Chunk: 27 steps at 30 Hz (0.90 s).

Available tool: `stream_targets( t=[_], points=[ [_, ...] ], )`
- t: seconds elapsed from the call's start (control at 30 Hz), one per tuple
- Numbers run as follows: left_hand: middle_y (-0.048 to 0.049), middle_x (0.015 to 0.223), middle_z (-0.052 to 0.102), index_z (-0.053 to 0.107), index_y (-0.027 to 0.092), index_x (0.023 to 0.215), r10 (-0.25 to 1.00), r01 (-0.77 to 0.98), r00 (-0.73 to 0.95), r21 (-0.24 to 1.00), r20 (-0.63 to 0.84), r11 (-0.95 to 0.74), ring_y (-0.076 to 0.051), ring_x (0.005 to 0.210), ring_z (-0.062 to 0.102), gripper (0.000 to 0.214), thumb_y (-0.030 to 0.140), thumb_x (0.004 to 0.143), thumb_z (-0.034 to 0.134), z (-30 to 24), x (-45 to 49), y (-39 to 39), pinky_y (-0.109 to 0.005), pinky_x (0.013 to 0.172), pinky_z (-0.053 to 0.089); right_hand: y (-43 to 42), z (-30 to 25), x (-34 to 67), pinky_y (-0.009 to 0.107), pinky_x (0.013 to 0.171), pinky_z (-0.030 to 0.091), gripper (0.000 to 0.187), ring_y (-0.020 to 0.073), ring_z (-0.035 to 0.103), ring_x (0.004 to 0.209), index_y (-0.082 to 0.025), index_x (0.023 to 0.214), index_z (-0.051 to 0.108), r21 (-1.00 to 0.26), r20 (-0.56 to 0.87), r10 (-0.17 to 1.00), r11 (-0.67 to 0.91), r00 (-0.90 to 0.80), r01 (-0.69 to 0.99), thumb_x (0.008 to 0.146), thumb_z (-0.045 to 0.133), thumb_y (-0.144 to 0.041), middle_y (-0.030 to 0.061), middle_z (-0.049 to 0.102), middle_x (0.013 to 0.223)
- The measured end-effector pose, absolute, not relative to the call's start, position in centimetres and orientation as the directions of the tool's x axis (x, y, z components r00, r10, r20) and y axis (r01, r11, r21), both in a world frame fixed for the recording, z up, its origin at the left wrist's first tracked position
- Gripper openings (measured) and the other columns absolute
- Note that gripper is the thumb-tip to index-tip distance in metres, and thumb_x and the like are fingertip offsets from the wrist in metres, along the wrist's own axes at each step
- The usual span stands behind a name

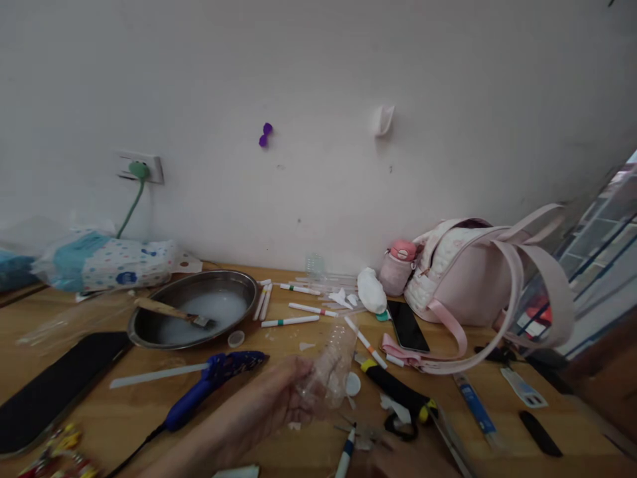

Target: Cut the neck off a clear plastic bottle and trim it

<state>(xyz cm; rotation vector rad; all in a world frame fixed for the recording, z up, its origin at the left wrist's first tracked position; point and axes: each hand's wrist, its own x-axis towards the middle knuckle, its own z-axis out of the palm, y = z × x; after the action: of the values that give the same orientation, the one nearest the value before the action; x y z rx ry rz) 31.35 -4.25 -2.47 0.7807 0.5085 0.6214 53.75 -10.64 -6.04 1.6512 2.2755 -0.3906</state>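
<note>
My left hand (279,398) reaches in from the bottom and is closed round a clear plastic bottle (334,372), held tilted above the wooden table (124,411). My right hand (398,458) shows only as a blurred patch at the bottom edge, close to black-and-yellow scissors (398,395) and a pen (344,457); its fingers cannot be made out. A white bottle cap (353,384) lies just right of the bottle.
A metal bowl (149,325) holds white liquid and a brush (172,312). A blue glue gun (213,382), a ruler (156,375), scattered markers (293,321), a phone (407,325), a pink bag (472,285), a pink flask (397,267) and a dark tablet (54,388) surround it.
</note>
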Motion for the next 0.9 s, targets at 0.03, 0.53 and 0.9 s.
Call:
stream_targets(
  t=[0.03,0.53,0.9],
  points=[
    [0.0003,0.072,0.059,0.057,0.016,0.078,0.686,-0.326,0.705,0.779,-0.176,0.536,-0.013,0.068,0.055,0.024,0.039,0.081,0.057,-2.4,31.4,-4.2,-0.025,0.066,0.038,-10.7,-5.2,53.9,0.030,0.067,0.047,0.028,0.0275,0.064,0.087,-0.021,0.093,0.066,-0.073,-0.407,0.887,0.208,-0.219,0.975,0.067,0.060,-0.014,0.0081,0.066,0.103],
    [-0.0003,0.076,0.062,0.061,0.017,0.081,0.844,-0.137,0.528,0.971,-0.094,0.194,-0.018,0.075,0.055,0.021,0.034,0.068,0.065,-1.3,31.6,-4.4,-0.027,0.070,0.038,-9.2,-4.5,57.9,0.042,0.089,0.040,0.025,0.0291,0.056,0.102,-0.011,0.097,0.063,-0.038,0.001,0.996,-0.085,0.085,0.996,0.083,0.043,-0.015,0.0143,0.064,0.103],
    [0.0023,0.080,0.063,0.049,0.023,0.094,0.917,-0.221,0.390,0.958,-0.084,0.182,-0.014,0.068,0.057,0.047,0.025,0.054,0.073,-2.6,32.1,-4.1,-0.024,0.061,0.042,-6.4,-6.1,57.6,0.045,0.079,0.045,0.031,0.0338,0.060,0.090,-0.002,0.099,0.057,-0.185,0.019,0.994,-0.107,0.112,0.977,0.072,0.045,-0.014,0.0234,0.062,0.099]
  ],
)
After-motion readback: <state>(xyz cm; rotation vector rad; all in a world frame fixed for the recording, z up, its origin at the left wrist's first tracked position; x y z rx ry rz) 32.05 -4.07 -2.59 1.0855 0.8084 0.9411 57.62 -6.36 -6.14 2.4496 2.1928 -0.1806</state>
